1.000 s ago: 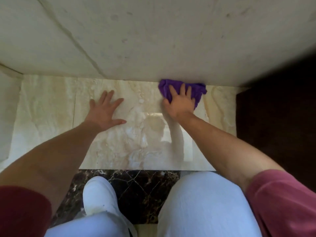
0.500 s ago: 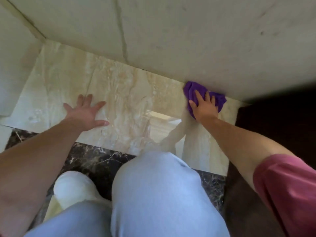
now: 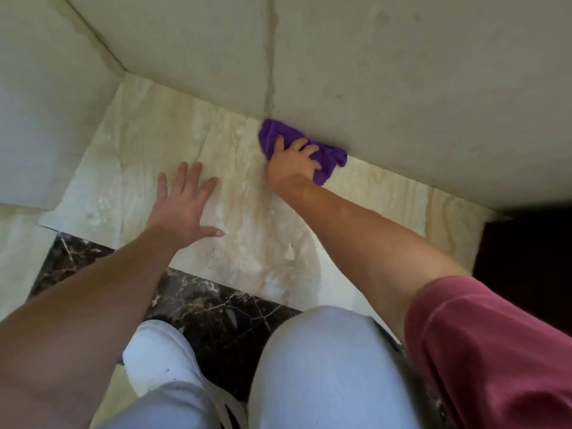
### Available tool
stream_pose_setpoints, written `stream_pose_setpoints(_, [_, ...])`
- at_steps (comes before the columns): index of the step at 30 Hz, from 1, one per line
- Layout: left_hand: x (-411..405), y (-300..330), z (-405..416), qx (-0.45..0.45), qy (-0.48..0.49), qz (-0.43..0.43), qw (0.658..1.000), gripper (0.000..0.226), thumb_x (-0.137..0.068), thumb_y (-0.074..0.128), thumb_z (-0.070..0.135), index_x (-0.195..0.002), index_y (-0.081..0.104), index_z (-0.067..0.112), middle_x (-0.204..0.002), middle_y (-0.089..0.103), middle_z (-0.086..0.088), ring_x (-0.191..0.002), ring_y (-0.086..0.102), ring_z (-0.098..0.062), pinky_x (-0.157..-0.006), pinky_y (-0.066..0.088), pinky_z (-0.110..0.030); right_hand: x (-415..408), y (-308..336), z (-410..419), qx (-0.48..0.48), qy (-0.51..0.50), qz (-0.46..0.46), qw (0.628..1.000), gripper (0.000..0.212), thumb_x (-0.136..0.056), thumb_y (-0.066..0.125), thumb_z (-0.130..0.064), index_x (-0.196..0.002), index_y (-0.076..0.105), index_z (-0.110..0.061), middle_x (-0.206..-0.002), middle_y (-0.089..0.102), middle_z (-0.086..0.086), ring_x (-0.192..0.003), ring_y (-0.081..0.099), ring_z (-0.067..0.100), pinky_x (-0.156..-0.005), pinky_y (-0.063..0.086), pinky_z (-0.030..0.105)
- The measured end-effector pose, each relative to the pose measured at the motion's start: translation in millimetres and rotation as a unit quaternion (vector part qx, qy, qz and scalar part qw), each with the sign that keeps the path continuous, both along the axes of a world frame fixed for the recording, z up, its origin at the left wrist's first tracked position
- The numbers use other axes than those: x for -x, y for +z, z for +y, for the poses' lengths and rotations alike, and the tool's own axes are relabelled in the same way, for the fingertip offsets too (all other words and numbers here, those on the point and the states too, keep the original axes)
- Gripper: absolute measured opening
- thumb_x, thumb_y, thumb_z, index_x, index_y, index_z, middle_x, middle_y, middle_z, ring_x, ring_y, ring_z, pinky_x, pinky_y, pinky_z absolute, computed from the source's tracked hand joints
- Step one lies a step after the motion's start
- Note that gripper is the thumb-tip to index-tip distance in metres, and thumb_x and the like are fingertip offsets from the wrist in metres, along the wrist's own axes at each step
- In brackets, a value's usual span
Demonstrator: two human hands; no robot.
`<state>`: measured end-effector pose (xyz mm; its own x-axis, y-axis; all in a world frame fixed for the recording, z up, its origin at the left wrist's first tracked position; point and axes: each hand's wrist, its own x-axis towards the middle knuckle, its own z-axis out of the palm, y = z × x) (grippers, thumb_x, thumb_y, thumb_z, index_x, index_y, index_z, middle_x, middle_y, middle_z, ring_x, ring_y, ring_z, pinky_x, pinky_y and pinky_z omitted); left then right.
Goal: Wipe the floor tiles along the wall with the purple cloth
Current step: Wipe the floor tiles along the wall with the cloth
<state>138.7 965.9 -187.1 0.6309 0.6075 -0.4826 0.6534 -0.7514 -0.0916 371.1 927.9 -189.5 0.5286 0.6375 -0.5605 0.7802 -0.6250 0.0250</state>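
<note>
A crumpled purple cloth point(image 3: 328, 157) lies on the glossy beige floor tile point(image 3: 148, 150), pressed right against the foot of the wall point(image 3: 402, 88). My right hand point(image 3: 292, 165) bears down on the cloth, fingers curled over it. My left hand point(image 3: 182, 205) rests flat on the same tile strip to the left, fingers spread, holding nothing.
A second wall point(image 3: 46, 103) meets the first at a corner on the upper left. A dark marble strip point(image 3: 210, 308) borders the beige tiles near my white shoe point(image 3: 161, 357) and knee point(image 3: 328, 366). A dark area point(image 3: 532, 267) lies at the right.
My right hand has slid the cloth leftwards along the wall towards the vertical joint. The view has swung, and my left hand has shifted on the tile closer to the right one.
</note>
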Motion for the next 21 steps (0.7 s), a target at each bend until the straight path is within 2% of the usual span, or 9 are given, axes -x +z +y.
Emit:
stream_pose_setpoints(3, [18,3,18,-0.002,0.024,-0.004,1.000,0.115,-0.075,0.058,0.080,-0.161,0.006,0.025,-0.169,-0.008,-0.014,-0.155,-0.007,-0.038,-0.122,0.006,-0.062,20,-5,26,0.014,0.023,-0.021,0.999,0.062,-0.106,0.028,-0.032,-0.162,0.006,-0.018,-0.162,0.006,0.037,-0.145,0.010,0.064,-0.104,0.035,0.074])
stream_pose_setpoints(6, [42,6,42,0.043,0.044,0.008,0.998,0.113,-0.075,0.065,0.074,-0.160,0.005,0.032,-0.169,-0.012,-0.010,-0.156,-0.006,-0.034,-0.124,0.008,-0.058,31,-11,37,0.006,0.059,-0.039,0.997,0.066,-0.106,0.029,-0.041,-0.162,0.004,-0.016,-0.162,0.006,0.038,-0.145,0.010,0.064,-0.105,0.035,0.073])
stream_pose_setpoints(9, [63,10,59,0.069,0.056,-0.008,0.996,0.114,-0.073,0.076,0.063,-0.160,0.008,0.034,-0.169,-0.014,-0.006,-0.156,-0.007,-0.033,-0.125,0.008,-0.054,49,-13,53,-0.024,0.109,-0.012,0.994,0.068,-0.104,0.029,-0.049,-0.162,0.008,-0.019,-0.165,0.004,0.032,-0.149,0.006,0.059,-0.111,0.027,0.071])
stream_pose_setpoints(11, [77,11,61,0.065,0.077,-0.006,0.995,0.116,-0.073,0.079,0.058,-0.161,0.008,0.032,-0.169,-0.016,-0.006,-0.156,-0.009,-0.032,-0.126,0.007,-0.052,59,-16,62,-0.061,0.152,0.017,0.986,0.068,-0.103,0.028,-0.051,-0.162,0.009,-0.023,-0.168,0.001,0.025,-0.153,-0.002,0.050,-0.119,0.016,0.068])
stream_pose_setpoints(14, [94,8,54,0.089,0.099,0.012,0.991,0.120,-0.075,0.076,0.060,-0.160,-0.005,0.035,-0.168,-0.022,-0.004,-0.156,-0.011,-0.030,-0.126,0.005,-0.050,57,-20,71,-0.101,0.217,0.054,0.969,0.068,-0.103,0.026,-0.053,-0.163,0.008,-0.026,-0.170,-0.006,0.017,-0.156,-0.011,0.039,-0.123,0.005,0.062])
stream_pose_setpoints(21, [117,0,51,0.074,0.078,0.030,0.994,0.121,-0.075,0.061,0.076,-0.156,-0.021,0.038,-0.165,-0.029,-0.008,-0.154,-0.019,-0.034,-0.125,0.002,-0.056,68,-13,118,-0.083,0.253,0.090,0.960,0.068,-0.102,0.032,-0.050,-0.163,0.010,-0.029,-0.171,-0.009,0.013,-0.157,-0.013,0.032,-0.124,0.006,0.057])
